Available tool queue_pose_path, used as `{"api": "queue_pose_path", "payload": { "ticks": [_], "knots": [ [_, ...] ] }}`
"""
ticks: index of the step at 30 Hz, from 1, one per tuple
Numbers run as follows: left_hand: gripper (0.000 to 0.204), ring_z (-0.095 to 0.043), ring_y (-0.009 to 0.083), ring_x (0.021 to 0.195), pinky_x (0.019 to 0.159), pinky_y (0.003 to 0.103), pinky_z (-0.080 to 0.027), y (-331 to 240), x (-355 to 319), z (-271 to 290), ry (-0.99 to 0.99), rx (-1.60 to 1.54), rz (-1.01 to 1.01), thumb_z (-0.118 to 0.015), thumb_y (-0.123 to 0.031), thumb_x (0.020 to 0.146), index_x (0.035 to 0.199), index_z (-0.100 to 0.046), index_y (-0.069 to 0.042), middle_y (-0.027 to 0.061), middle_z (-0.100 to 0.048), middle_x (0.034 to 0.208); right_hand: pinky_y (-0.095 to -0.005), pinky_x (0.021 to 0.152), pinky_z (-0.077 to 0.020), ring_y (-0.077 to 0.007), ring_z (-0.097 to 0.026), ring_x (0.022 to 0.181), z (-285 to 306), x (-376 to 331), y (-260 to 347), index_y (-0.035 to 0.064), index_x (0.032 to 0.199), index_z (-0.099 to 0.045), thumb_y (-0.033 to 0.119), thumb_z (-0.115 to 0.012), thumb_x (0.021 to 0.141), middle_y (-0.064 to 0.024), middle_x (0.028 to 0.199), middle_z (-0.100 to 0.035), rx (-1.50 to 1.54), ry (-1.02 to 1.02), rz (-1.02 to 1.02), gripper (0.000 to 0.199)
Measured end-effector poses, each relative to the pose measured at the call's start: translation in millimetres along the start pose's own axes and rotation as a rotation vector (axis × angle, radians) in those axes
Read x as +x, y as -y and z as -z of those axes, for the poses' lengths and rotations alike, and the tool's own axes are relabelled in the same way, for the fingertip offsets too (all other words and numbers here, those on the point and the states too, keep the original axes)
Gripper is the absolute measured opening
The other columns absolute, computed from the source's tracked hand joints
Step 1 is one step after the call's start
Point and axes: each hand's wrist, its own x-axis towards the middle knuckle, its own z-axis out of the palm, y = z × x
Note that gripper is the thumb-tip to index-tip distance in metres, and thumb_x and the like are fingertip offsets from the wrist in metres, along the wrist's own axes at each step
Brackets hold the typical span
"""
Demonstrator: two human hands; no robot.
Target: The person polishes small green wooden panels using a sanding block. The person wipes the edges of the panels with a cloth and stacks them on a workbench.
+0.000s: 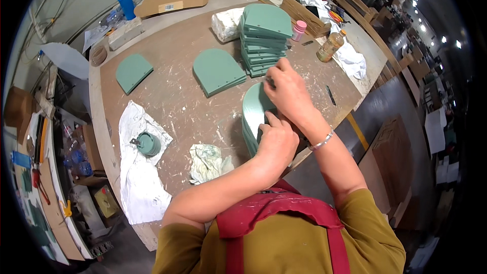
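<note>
Near the table's front edge stands a stack of green round-topped panels [252,102], its upper panel shiny and partly hidden by my hands. My left hand [279,144] rests on this upper panel, with thumb and forefinger apart. Over the panel's far right side is my right hand [289,91], its fingers pinched together; something small and dark may be between them, but I cannot make it out. Just beyond rises a tall stack of similar green panels [266,23]. A short stack of green panels [218,71] and a separate green panel [133,72] lie to the left.
A green-stained cup [148,143] sits on a white cloth [142,187] at left, near a crumpled stained cloth [207,163]. Farther back are a wrapped white block [227,24], a pink bottle [299,29], an amber bottle [331,46] and a wooden box [306,15].
</note>
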Motion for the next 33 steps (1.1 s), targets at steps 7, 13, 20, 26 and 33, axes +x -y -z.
{"api": "queue_pose_path", "payload": {
  "ticks": [7,13,20,26,33],
  "knots": [
    [0.033,-0.063,0.0462,0.111,0.063,0.039,-0.058,-1.9,3.3,3.5,0.046,-0.044,0.017,-0.065,-0.024,0.085,0.108,-0.072,-0.002,0.0267,-0.062,0.128,-0.0504,0.076,-0.0518,-0.0446,-0.06,0.087,9.8,-26.3,-14.0,-0.004,0.093,-0.056,0.007,-0.064,0.084,-0.023,0.101,-0.053,-0.026,-0.031,-0.154,0.016],
    [0.058,-0.064,0.0323,0.095,0.06,0.033,-0.059,-1.3,4.1,1.6,-0.135,-0.066,0.063,-0.08,-0.041,0.076,0.112,-0.067,0.002,0.0258,-0.061,0.125,-0.0519,0.076,-0.0516,-0.0455,-0.061,0.086,34.7,-58.2,-12.4,-0.0046,0.091,-0.056,0.007,-0.063,0.084,-0.024,0.1,-0.054,-0.06,-0.02,-0.234,0.016],
    [0.057,-0.064,0.0314,0.094,0.066,0.036,-0.059,13.8,1.9,7.5,-0.072,-0.2,0.028,-0.074,-0.042,0.082,0.122,-0.064,-0.002,0.022,-0.061,0.126,-0.0369,0.082,-0.0501,-0.0296,-0.061,0.091,99.4,-98.8,-27.9,-0.0009,0.114,-0.064,0.02,-0.068,0.09,-0.016,0.098,-0.057,0.284,0.086,-0.371,0.032],
    [0.061,-0.059,0.0333,0.107,0.087,0.041,-0.055,27.7,6.8,17.9,-0.028,-0.304,-0.014,-0.073,-0.042,0.084,0.124,-0.061,0.002,0.021,-0.057,0.132,-0.0296,0.088,-0.0488,-0.0171,-0.061,0.096,90.5,-81.1,-109.3,0.0001,0.128,-0.063,0.017,-0.068,0.094,-0.009,0.11,-0.062,0.716,0.098,-0.379,0.038],
    [0.064,-0.059,0.0326,0.106,0.088,0.04,-0.055,27.2,6.4,25.3,0.057,-0.245,0.006,-0.073,-0.043,0.084,0.13,-0.059,0.0,0.0189,-0.055,0.138,-0.0307,0.09,-0.0468,-0.0178,-0.057,0.101,46.2,-37.4,-127.4,0.0013,0.123,-0.065,0.006,-0.065,0.091,-0.0078,0.114,-0.057,0.857,0.279,-0.14,0.033]
  ]
}}
